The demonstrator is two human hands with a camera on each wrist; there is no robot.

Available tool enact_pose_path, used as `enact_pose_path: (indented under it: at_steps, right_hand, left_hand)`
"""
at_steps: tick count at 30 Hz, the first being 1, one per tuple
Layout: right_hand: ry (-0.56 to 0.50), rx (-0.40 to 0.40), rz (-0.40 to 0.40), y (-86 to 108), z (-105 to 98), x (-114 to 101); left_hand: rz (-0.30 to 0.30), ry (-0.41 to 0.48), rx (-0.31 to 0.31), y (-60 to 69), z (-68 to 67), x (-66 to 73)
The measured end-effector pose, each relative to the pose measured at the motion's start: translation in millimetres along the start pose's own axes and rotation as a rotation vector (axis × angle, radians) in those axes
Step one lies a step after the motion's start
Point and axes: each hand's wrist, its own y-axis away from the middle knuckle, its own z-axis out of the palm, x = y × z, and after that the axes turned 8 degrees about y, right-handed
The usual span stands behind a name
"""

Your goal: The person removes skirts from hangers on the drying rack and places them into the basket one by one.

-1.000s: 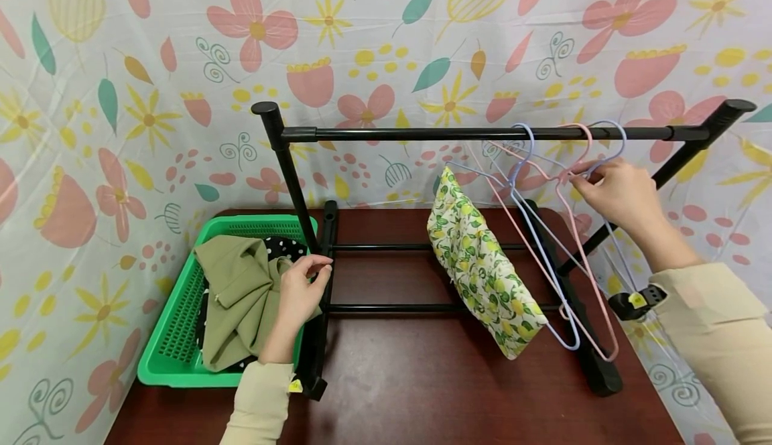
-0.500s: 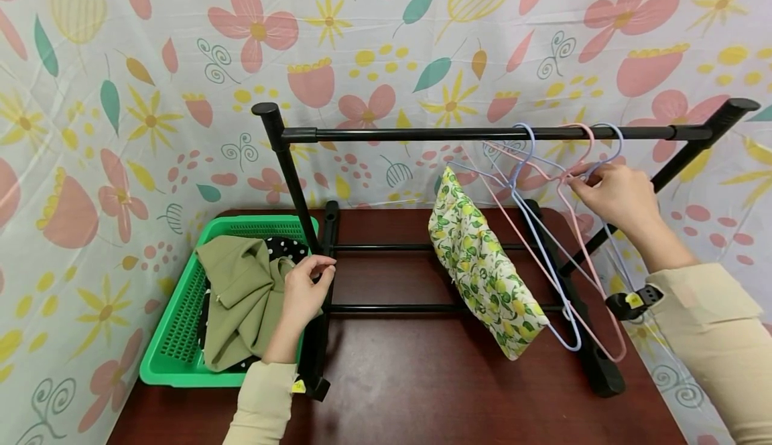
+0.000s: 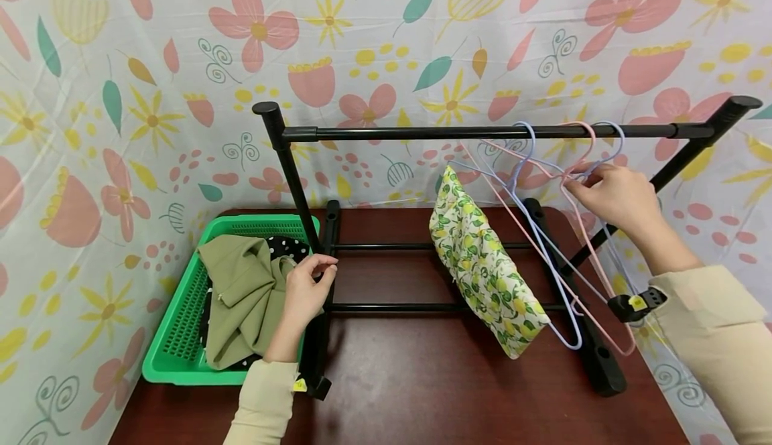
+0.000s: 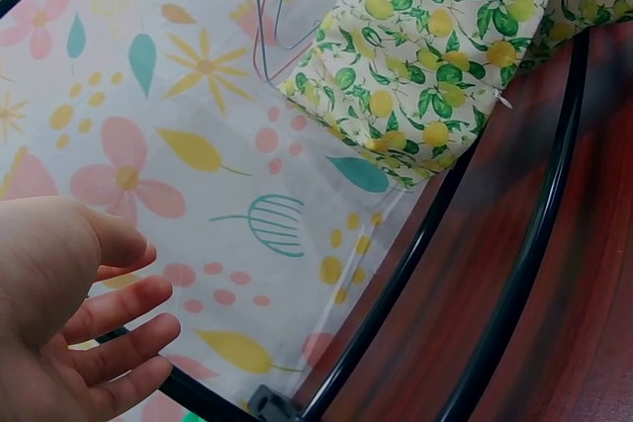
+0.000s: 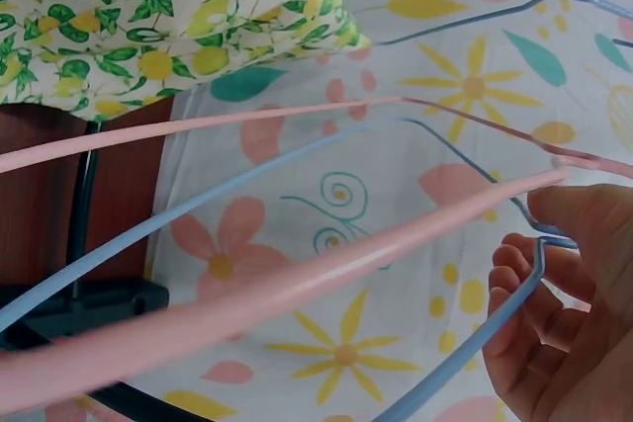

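Note:
My right hand [image 3: 621, 197] pinches the neck of the rightmost blue hanger [image 3: 621, 142], just below the black rail [image 3: 422, 134]. In the right wrist view, thumb and fingers close around that blue hanger [image 5: 450, 359], and a pink hanger [image 5: 297, 284] crosses right by the thumb. The pink hanger's hook [image 3: 593, 141] is on the rail to its left. Farther left, another blue hanger [image 3: 532, 142] carries a lemon-print cloth piece [image 3: 485, 267]. My left hand [image 3: 304, 291] hovers beside the rack's left post with fingers loosely bent, holding nothing, as the left wrist view also shows.
A green basket [image 3: 169, 358] at the left contains olive-green clothing [image 3: 241, 297] and black polka-dot cloth [image 3: 285, 247]. The black rack stands on a dark red table [image 3: 422, 385], with two low crossbars [image 3: 392, 309] between its feet. Floral fabric covers the wall behind.
The pink hanger's lower end has swung to the right, toward my right wrist. Both hands stay nearly where they were, and the lemon-print cloth hangs in the same place.

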Motion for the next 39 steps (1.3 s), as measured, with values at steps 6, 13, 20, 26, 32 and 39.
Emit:
enact_pose_path:
  at_steps: [6, 13, 20, 26, 32, 39]
  right_hand:
    - [-0.027, 0.039, -0.049, 8.1, -5.7, 2.8]
    - [-0.043, 0.061, -0.039, 19.7, -13.9, 7.4]
    - [-0.055, 0.073, 0.035, 32.0, -22.3, 7.4]
    - [-0.066, 0.128, 0.014, 40.0, -27.5, 0.3]
    - [-0.078, 0.201, -0.074, 41.3, -29.1, -15.7]
    - [-0.033, 0.175, -0.133, 37.7, -29.5, -37.6]
  left_hand:
    - [0.022, -0.014, 0.005, -0.1, 1.3, 0.2]
    - [0.033, -0.008, 0.006, -3.1, 3.3, 1.2]
    - [0.057, 0.003, -0.003, -6.3, 4.7, 1.9]
    - [0.039, 0.018, -0.031, -9.0, 5.3, 4.2]
    - [0.033, 0.026, -0.045, -13.4, 8.7, 6.9]
    - [0.036, 0.023, -0.056, -16.5, 13.3, 10.4]
